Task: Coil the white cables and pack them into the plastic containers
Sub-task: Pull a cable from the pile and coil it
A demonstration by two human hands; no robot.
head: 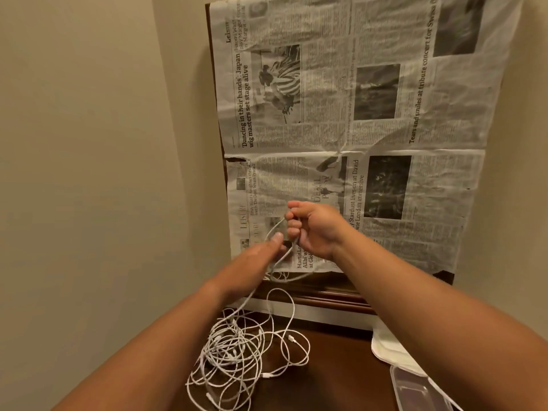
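A tangled heap of several white cables point(237, 351) lies on the dark wooden table point(335, 366). One white cable point(284, 262) is lifted above the heap in loops. My right hand point(314, 229) grips the top of those loops with curled fingers. My left hand point(264, 250) pinches the same cable just left of it, and a strand runs down from it into the heap. A clear plastic container point(421, 391) sits at the lower right, partly cut off by the frame edge.
A newspaper sheet point(355, 114) hangs on the dark frame behind the table. A white cloth point(391, 348) lies at the right, under the container. Beige walls close in on the left and right.
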